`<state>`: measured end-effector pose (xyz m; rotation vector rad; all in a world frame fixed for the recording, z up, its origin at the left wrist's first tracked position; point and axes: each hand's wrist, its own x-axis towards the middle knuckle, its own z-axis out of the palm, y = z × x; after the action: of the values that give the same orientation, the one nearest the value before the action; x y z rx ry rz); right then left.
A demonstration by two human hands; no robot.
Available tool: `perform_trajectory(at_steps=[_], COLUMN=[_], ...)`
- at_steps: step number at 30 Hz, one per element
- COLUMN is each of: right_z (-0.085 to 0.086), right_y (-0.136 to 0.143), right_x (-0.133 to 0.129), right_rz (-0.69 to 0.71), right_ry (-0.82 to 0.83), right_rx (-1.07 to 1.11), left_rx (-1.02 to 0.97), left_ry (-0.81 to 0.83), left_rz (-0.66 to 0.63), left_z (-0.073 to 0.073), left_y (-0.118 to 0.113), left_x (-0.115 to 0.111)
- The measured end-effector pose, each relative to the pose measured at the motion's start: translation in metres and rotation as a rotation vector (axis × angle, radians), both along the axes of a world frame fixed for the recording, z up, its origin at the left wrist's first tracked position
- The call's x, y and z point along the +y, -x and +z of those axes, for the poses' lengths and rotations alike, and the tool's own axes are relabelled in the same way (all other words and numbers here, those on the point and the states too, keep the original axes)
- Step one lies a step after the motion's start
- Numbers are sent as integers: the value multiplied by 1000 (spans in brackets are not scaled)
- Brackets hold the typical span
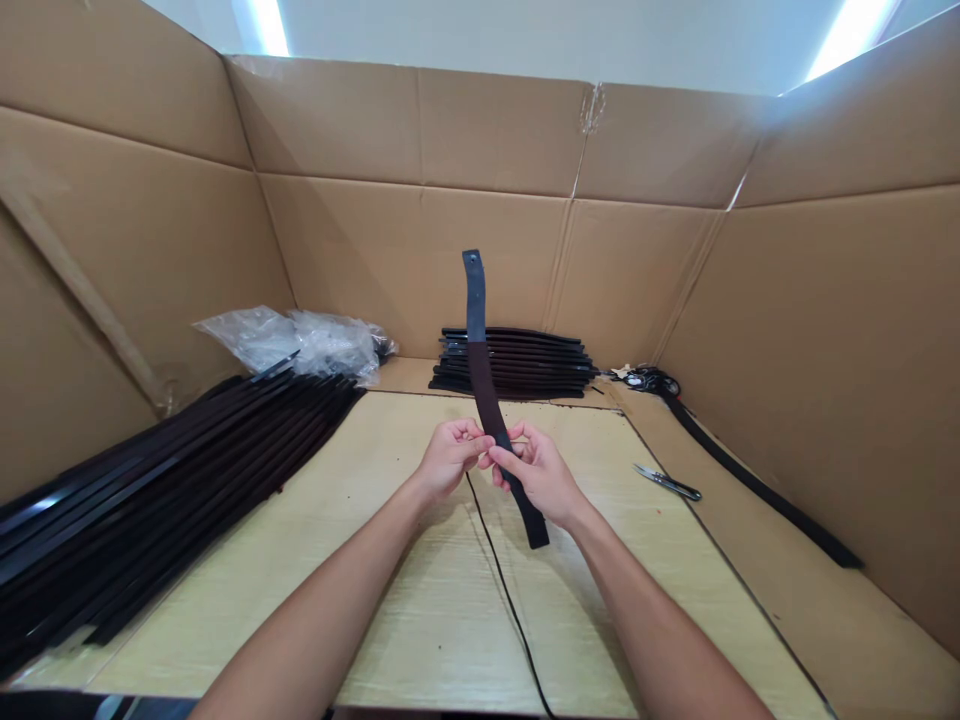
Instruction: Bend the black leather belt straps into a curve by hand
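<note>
A dark flat strap (486, 385) stands tilted upright in front of me, with a small hole near its upper end. Its lower end hangs just above the table. My left hand (452, 457) is closed, thumb and fingers pinching the strap's left edge around its lower half. On the other edge my right hand (541, 476) is closed too, its thumb lying across the strap. The two thumbs nearly meet. A thin black cord (499, 570) runs from beneath my hands down to the table's front edge; whether its upper end is between my fingers is hidden.
Many long black strips (187, 470) are piled at the left, beside a clear plastic bag (315, 340). A stack of dark straps (532, 365) lies at the back. Thread snips (667, 482) rest at the right; a long black strip (757, 480) lies beyond. Cardboard walls (832, 330) enclose the table.
</note>
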<state>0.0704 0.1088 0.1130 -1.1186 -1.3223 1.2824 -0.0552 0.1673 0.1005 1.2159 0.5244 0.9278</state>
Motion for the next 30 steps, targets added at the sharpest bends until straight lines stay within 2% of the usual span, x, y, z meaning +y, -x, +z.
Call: perform_trajectory(at_steps=[7, 16, 24, 30], right_z=[-2, -5, -4, -4], right_y=[-5, -4, 0, -4], right_x=[6, 6, 3, 6], right_rz=[-71, -8, -61, -57], right_ry=[34, 27, -48, -50], right_rx=[166, 110, 40, 155], left_rx=[2, -3, 12, -40], left_ry=[58, 55, 11, 50], left_rz=[192, 96, 54, 173], left_z=[0, 1, -1, 3], left_y=[-1, -3, -2, -3], left_x=[3, 1, 0, -2])
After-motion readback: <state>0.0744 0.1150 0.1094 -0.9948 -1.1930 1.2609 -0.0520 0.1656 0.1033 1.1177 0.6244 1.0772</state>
